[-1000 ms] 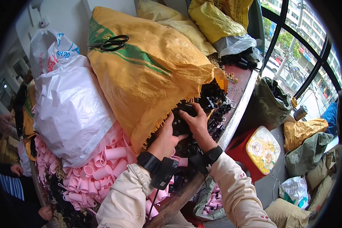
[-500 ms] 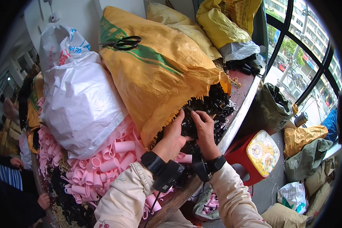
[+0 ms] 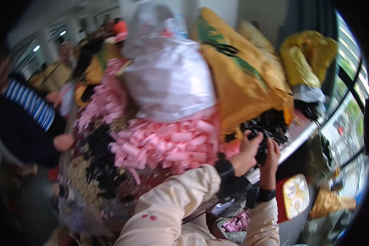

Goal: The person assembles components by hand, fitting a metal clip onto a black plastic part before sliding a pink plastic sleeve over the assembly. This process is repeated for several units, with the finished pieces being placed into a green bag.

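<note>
Motion blur softens the view. An orange woven sack [image 3: 238,86] with a green stripe lies on its side, and small black plastic parts [image 3: 270,123] spill from its frayed mouth. Just in front of that mouth, my left hand [image 3: 247,155] has its thumb and fingers closed around black plastic parts. Close beside it on the right, my right hand [image 3: 269,162] has bent fingers against the same dark parts; its fingertips are partly hidden. Dark straps with devices circle both wrists. Black scissors [image 3: 223,48] rest on the sack.
A heap of pink plastic tubes [image 3: 168,141] lies left of my hands, below a white sack [image 3: 168,78]. Black and tan scraps [image 3: 102,160] cover the table's left part. A person [image 3: 28,110] stands at far left. A red container [image 3: 293,197] stands right of the table.
My view has swung left, so the sacks and my hands appear farther right. More of the pink heap and the other person shows. Both hands remain at the sack's mouth.
</note>
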Demonstrator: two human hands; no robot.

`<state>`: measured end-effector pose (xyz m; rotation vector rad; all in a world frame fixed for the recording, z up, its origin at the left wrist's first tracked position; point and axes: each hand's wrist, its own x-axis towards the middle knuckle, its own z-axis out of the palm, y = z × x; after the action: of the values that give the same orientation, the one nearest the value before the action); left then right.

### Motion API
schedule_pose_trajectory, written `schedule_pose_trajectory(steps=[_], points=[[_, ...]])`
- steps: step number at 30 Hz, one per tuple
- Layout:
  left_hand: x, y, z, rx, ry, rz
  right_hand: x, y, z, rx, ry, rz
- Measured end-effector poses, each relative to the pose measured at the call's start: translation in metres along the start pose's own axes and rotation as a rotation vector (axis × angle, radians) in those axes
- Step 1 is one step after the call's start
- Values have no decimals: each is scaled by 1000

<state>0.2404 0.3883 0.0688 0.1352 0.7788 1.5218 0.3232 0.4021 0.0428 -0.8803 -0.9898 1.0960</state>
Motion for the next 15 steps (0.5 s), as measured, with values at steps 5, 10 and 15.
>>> schedule_pose_trajectory(steps=[5, 10, 15], points=[[-46, 29, -33, 30, 82, 155, -50, -15, 39, 63, -181, -42], [-120, 108, -111, -47, 97, 396, -134, -33, 140, 19, -436, 19], [-212, 193, -203, -41, 161, 558, -215, 5, 247, 93, -746, 99]])
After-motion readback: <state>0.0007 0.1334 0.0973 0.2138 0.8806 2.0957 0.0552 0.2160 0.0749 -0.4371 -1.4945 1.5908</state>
